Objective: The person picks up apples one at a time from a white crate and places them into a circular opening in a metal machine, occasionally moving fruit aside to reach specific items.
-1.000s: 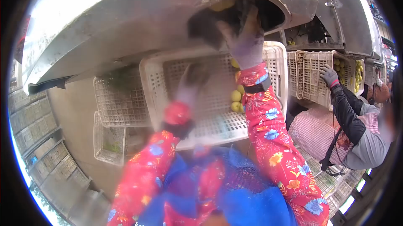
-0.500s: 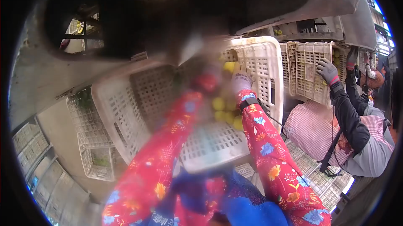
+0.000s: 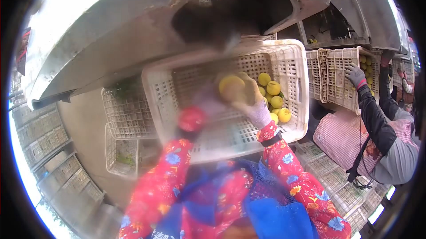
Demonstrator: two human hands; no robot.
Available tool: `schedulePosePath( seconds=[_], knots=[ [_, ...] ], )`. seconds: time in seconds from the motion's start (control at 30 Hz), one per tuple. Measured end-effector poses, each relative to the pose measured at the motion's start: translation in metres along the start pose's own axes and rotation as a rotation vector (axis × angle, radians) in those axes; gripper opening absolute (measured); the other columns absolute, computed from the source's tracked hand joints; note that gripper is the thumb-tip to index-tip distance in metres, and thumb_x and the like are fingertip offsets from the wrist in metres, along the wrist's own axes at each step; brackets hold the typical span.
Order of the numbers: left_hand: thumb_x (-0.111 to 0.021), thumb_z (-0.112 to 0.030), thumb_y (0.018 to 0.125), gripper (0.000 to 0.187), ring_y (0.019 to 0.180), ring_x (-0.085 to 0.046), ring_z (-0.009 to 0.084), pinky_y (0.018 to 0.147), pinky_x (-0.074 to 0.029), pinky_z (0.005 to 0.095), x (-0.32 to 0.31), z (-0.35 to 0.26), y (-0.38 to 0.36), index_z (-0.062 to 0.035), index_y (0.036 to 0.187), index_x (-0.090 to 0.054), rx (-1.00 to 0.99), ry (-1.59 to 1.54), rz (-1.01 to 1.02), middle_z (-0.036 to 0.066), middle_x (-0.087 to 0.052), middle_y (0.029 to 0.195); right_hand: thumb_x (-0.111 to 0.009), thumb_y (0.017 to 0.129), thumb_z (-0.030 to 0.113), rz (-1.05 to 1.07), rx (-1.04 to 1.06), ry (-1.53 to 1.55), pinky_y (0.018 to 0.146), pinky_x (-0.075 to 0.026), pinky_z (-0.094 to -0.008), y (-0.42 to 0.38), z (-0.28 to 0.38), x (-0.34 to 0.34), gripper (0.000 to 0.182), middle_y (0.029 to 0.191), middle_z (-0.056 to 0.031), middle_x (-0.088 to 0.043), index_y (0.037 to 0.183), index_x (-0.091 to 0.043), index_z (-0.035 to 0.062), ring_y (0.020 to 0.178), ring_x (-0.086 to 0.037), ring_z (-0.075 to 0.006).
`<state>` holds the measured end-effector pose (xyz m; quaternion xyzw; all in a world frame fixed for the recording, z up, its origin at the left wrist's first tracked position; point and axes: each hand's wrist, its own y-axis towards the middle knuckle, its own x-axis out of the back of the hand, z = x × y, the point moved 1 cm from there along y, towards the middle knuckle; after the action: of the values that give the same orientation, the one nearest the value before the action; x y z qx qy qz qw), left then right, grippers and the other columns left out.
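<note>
A white plastic crate [image 3: 153, 105] with slotted walls stands in front of me. Several round yellow fruits [image 3: 274, 89] lie heaped at its right end. Over the crate, my right hand [image 3: 256, 105], in a pale glove, has its fingers and thumb curved round a yellow fruit [image 3: 230, 88]. My left hand [image 3: 208, 101] is just left of that fruit, above the crate. It is so blurred that its fingers cannot be made out, nor whether it touches the fruit.
A metal chute [image 3: 128, 39] with a dark opening overhangs the crate's back edge. More crates stand at lower left [image 3: 128, 114] and at right [image 3: 341, 77]. A co-worker's gloved hand [image 3: 356, 75] rests on the right crate's rim. Stacked crates [image 3: 344, 168] lie below.
My view has shifted, showing more of the chute. My right hand has left the fruit heap and come toward the crate's middle with a yellow fruit. My left hand is nearer me, beside it.
</note>
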<state>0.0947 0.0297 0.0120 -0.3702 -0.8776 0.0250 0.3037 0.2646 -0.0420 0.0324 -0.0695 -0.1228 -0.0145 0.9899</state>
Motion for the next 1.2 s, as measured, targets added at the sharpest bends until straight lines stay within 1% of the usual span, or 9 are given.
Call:
schedulePosePath(
  seconds=[0.17, 0.27, 0.37, 0.47, 0.6, 0.7, 0.77, 1.07, 1.2],
  knots=[
    [-0.079, -0.023, 0.083, 0.063, 0.122, -0.056, 0.0205, 0.1, -0.049, 0.036, 0.015, 0.024, -0.059, -0.0025, 0.136, -0.049, 0.121, -1.049, 0.164, 0.01, -0.057, 0.134, -0.077, 0.076, 0.016, -0.225, -0.024, 0.237, 0.092, -0.05, -0.035, 0.0, 0.089, -0.022, 0.064, 0.115, -0.0126, -0.06, 0.131, -0.047, 0.0019, 0.106, -0.059, -0.0217],
    [-0.075, -0.022, 0.088, 0.063, 0.116, -0.06, 0.0186, 0.099, -0.05, 0.0322, 0.011, -0.012, -0.071, -0.0025, 0.14, -0.047, 0.214, -1.163, 0.276, 0.009, -0.059, 0.133, -0.079, 0.073, 0.01, -0.248, -0.144, 0.499, 0.093, -0.049, -0.0336, -0.003, 0.126, -0.033, 0.06, 0.115, -0.01, -0.06, 0.126, -0.052, 0.0024, 0.11, -0.057, -0.0181],
    [-0.074, -0.025, 0.089, 0.063, 0.118, -0.06, 0.0211, 0.1, -0.051, 0.0363, 0.016, -0.037, -0.075, -0.0025, 0.141, -0.046, 0.1, -1.405, 0.142, 0.012, -0.059, 0.132, -0.078, 0.073, 0.006, -0.335, 0.164, 0.159, 0.093, -0.05, -0.0313, -0.004, 0.138, -0.04, 0.061, 0.116, -0.0101, -0.059, 0.127, -0.051, 0.0023, 0.11, -0.057, -0.017],
    [-0.07, -0.024, 0.091, 0.059, 0.116, -0.062, 0.0253, 0.099, -0.053, 0.0417, 0.031, -0.053, -0.098, -0.002, 0.14, -0.046, 0.108, -1.62, 0.117, 0.014, -0.06, 0.129, -0.08, 0.072, 0.007, -0.423, 0.114, 0.397, 0.094, -0.05, -0.0341, -0.003, 0.154, -0.041, 0.064, 0.119, -0.0104, -0.058, 0.128, -0.05, 0.001, 0.112, -0.057, -0.0191],
    [-0.066, -0.02, 0.09, 0.055, 0.111, -0.065, 0.0297, 0.095, -0.056, 0.0457, 0.042, -0.011, -0.109, 0.0009, 0.138, -0.048, 0.124, -1.758, -0.039, 0.017, -0.061, 0.127, -0.08, 0.073, 0.017, -0.437, 0.202, 0.041, 0.095, -0.05, -0.0386, 0.018, 0.165, -0.034, 0.067, 0.12, -0.018, -0.06, 0.129, -0.05, -0.0023, 0.114, -0.06, -0.0286],
    [-0.066, -0.021, 0.09, 0.054, 0.108, -0.067, 0.0299, 0.092, -0.057, 0.0451, 0.056, 0.009, -0.118, 0.0018, 0.136, -0.05, -0.003, -1.226, -0.188, 0.018, -0.062, 0.125, -0.077, 0.077, 0.029, -0.478, 0.327, -0.414, 0.095, -0.048, -0.0463, 0.055, 0.153, -0.03, 0.067, 0.115, -0.0242, -0.062, 0.13, -0.051, -0.0036, 0.109, -0.06, -0.0409],
    [-0.07, -0.022, 0.086, 0.057, 0.104, -0.068, 0.0295, 0.088, -0.059, 0.0437, 0.065, 0.008, -0.121, 0.0001, 0.135, -0.05, 0.061, -1.353, -0.179, 0.018, -0.062, 0.124, -0.075, 0.078, 0.033, -0.487, 0.308, -0.517, 0.095, -0.047, -0.0498, 0.08, 0.148, -0.03, 0.068, 0.111, -0.0241, -0.063, 0.13, -0.05, -0.0031, 0.104, -0.06, -0.044],
    [-0.073, -0.014, 0.083, 0.066, 0.108, -0.064, 0.0232, 0.091, -0.056, 0.0366, 0.087, 0.005, -0.132, -0.0032, 0.141, -0.043, 0.289, -1.299, -0.276, 0.012, -0.063, 0.12, -0.071, 0.08, 0.038, -0.441, 0.243, -0.912, 0.098, -0.046, -0.0504, 0.161, 0.131, -0.029, 0.071, 0.124, -0.0338, -0.054, 0.132, -0.048, -0.0042, 0.115, -0.053, -0.0496],
    [-0.069, -0.024, 0.093, 0.053, 0.1, -0.067, 0.0205, 0.083, -0.058, 0.0342, 0.127, -0.044, -0.122, -0.0024, 0.136, -0.049, 0.092, -1.25, -0.303, 0.011, -0.065, 0.117, -0.071, 0.082, 0.026, -0.638, 0.336, -0.798, 0.099, -0.046, -0.0477, 0.15, 0.149, -0.022, 0.067, 0.128, -0.0303, -0.055, 0.135, -0.046, -0.0062, 0.119, -0.055, -0.0444]
  ],
)
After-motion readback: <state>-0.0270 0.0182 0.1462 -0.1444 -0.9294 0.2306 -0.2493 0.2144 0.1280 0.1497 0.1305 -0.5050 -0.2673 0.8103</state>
